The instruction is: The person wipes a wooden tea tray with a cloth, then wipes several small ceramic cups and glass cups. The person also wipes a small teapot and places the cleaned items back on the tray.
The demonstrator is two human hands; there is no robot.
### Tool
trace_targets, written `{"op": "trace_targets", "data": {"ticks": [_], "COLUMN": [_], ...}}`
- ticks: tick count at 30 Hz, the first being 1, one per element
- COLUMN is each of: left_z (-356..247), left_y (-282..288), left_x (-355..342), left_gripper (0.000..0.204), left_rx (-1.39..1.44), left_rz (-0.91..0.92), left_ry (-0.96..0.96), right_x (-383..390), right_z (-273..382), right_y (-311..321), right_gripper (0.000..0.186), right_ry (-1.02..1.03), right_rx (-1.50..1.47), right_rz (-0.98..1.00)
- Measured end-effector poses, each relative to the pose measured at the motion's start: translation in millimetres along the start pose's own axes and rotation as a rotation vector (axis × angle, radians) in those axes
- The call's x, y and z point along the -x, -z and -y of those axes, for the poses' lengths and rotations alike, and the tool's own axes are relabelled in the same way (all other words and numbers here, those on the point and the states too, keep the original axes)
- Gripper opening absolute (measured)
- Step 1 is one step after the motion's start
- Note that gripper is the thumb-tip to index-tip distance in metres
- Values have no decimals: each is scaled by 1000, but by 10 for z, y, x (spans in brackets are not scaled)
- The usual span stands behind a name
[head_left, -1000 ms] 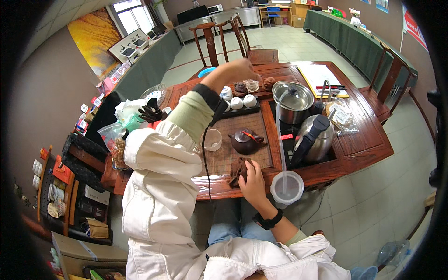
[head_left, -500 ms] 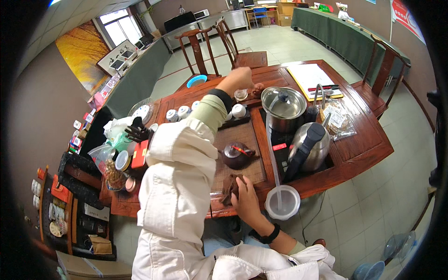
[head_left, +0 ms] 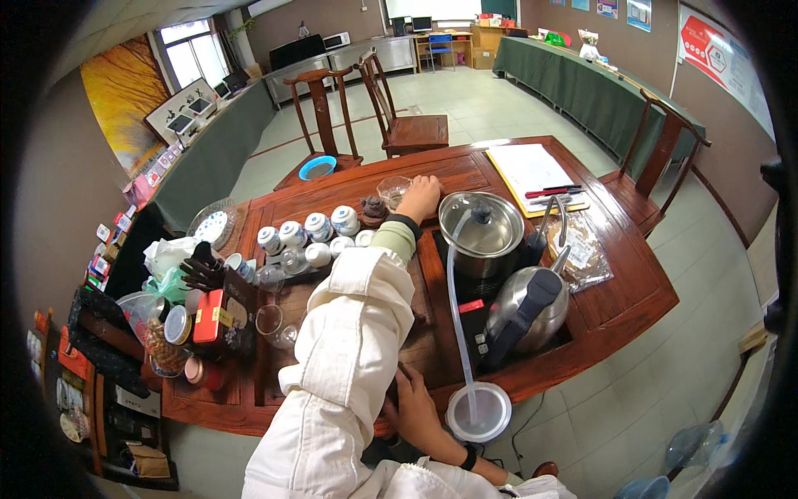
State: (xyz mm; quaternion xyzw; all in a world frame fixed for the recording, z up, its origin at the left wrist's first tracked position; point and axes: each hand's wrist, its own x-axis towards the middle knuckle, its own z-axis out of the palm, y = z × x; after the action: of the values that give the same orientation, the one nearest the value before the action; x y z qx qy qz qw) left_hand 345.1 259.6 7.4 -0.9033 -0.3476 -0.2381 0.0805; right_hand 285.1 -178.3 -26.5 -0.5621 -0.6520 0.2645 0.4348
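My left hand [head_left: 421, 198] reaches across the far side of the tea table, its fingers curled down beside a clear glass bowl [head_left: 393, 188]. What sits beneath those fingers is hidden. A dark brown clay figurine [head_left: 372, 208] stands left of the bowl. Several blue-and-white porcelain jars [head_left: 317, 226] line up to the left, small white cups [head_left: 317, 254] in front of them. Near the table's front edge, my right hand [head_left: 417, 409] is partly covered by my left sleeve. Its fingers bend around a brown cloth, now nearly all hidden. The sleeve also hides the teapot.
A steel pot [head_left: 480, 241] and a steel kettle [head_left: 529, 312] stand right of my arm. A hose runs into a plastic tub [head_left: 479, 413] at the front edge. A clipboard [head_left: 536, 179] and packaged cake [head_left: 578, 249] lie farther right. Jars and a red box [head_left: 218, 316] crowd the left.
My left hand has lowered over the spot where a brown figurine showed beside the glass bowl. The view has shifted, and the sleeve now covers the teapot and most of the cloth.
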Motion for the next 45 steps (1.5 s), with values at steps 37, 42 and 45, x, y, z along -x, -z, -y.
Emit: {"op": "trace_targets", "data": {"ticks": [37, 42, 45], "left_z": [-188, -202, -234], "left_y": [-168, -69, 16], "left_x": [56, 59, 80], "left_gripper": [34, 52, 65], "left_rx": [311, 341, 399], "left_rz": [-33, -182, -280], "left_ry": [281, 199, 156], "right_x": [-7, 0, 9], "right_z": [8, 16, 5], "right_y": [11, 1, -11], "right_gripper": [65, 64, 64], "right_ry": [-83, -50, -31], "right_rx": [-28, 3, 11], "right_rz": [50, 22, -1]}}
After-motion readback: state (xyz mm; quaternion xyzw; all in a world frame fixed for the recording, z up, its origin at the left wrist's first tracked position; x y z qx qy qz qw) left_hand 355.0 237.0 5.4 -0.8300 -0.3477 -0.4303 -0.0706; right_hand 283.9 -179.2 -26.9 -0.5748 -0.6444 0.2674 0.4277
